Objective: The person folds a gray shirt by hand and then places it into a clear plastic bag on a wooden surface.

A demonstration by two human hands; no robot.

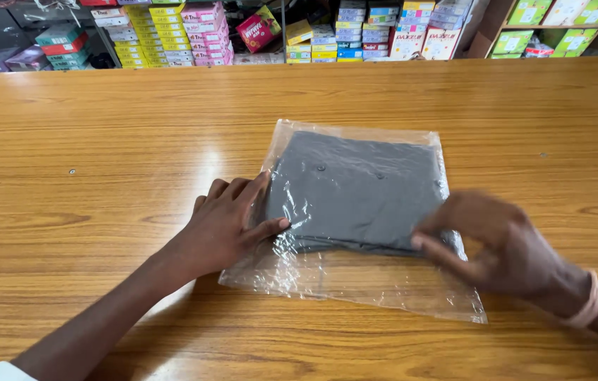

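Note:
A folded dark grey garment [355,190] lies inside a clear plastic bag [355,282] flat on the wooden table [101,141]. My left hand [225,222] rests on the bag's left edge, fingers spread, thumb pressing the garment's near left corner. My right hand [503,243] is blurred over the garment's near right corner, fingertips touching the plastic there; whether it pinches the bag cannot be told. The bag's open flap extends toward me, beyond the garment.
Behind the table's far edge stand stacks of coloured boxes [172,32] and shelves with green boxes [560,28]. A small dark spot [71,171] marks the tabletop at left. A pale band [590,303] circles my right wrist.

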